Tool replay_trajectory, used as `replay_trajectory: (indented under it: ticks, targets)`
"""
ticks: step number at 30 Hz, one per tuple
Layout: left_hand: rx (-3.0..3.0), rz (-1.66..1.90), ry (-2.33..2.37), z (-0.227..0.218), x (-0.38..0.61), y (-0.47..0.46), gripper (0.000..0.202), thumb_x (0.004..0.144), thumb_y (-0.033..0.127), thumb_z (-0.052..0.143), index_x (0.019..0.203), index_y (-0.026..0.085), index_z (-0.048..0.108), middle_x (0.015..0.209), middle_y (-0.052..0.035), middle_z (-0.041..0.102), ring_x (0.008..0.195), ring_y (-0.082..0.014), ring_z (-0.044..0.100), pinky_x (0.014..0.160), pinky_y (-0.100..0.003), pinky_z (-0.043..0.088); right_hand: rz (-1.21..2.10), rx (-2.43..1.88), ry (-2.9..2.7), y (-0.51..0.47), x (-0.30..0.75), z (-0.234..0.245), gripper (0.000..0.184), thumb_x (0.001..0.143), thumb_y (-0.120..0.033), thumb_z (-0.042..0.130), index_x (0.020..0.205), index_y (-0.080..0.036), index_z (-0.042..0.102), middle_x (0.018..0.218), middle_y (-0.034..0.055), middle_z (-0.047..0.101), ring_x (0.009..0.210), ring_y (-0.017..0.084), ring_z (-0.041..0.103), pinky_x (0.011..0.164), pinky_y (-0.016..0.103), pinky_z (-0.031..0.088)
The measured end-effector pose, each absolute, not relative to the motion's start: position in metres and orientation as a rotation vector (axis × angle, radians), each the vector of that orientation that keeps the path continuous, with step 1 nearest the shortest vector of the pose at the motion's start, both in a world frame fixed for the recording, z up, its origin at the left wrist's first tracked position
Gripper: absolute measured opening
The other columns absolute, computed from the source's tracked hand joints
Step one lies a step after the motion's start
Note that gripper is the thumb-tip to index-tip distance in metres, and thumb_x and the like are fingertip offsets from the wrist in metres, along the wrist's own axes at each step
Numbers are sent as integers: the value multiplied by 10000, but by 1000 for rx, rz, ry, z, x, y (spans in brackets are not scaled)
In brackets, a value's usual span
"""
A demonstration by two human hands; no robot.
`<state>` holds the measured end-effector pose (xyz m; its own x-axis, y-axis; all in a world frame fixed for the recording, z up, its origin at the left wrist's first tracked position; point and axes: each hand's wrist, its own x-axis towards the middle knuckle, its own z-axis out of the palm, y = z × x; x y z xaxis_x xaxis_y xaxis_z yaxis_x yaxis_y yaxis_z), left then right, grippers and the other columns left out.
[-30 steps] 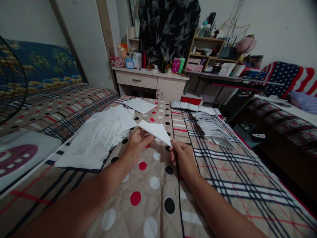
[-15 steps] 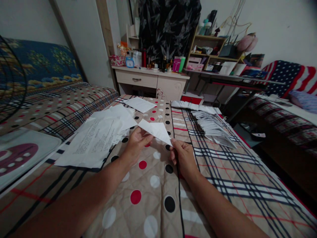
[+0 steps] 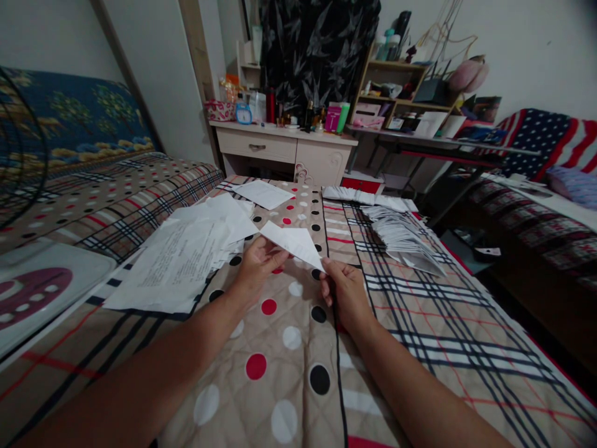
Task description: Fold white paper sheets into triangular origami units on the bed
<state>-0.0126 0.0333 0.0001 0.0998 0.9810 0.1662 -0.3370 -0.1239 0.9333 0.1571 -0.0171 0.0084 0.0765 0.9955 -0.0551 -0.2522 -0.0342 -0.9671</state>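
Note:
A white sheet folded into a triangle [image 3: 295,243] is held above the quilted, dotted and checked bedspread [image 3: 289,348]. My left hand [image 3: 255,269] pinches its left part, fingers closed on the paper. My right hand [image 3: 344,292] grips its lower right tip between thumb and fingers. Left of my hands lies a loose pile of printed white sheets [image 3: 186,258]. To the right, a row of folded paper pieces [image 3: 401,239] lies fanned out on the checked part.
A single sheet [image 3: 263,193] lies farther back on the bed. A pale dresser [image 3: 284,149] with bottles and a clock stands behind, with shelves [image 3: 396,93] beside it. A flat white and maroon object [image 3: 32,292] lies at the left. A flag-patterned cover [image 3: 550,143] lies on the right.
Hands and folded paper hold nearly the same pose; the view has shifted slightly.

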Motion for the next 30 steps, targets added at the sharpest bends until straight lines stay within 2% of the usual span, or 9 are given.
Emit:
replay_trajectory:
  ticks: [6,25,30]
  targets:
    - [1082,1342,802,3,-13,31,445,667,285,798,1073,214,630,1000,-44,705,830,-165,660,576,-195,479,1285,-1091,-947,-17,157,7,382,800,-489,628,612,-163,559,394,-53,494,293,49,349,324,175,243]
    - [1053,1305,788,1,-14,33,337,697,273,768,1000,197,642,901,-37,693,760,-139,644,570,-196,443,1269,-1097,-954,-17,157,8,383,802,-484,632,609,-163,554,399,-52,491,300,46,354,319,162,238]
    - [1001,1308,773,1,-15,33,321,701,243,739,1003,187,643,950,-40,688,780,-142,644,585,-205,454,1166,-1183,-1054,-19,154,8,395,828,-487,606,606,-164,558,398,-44,496,299,51,356,317,166,227]
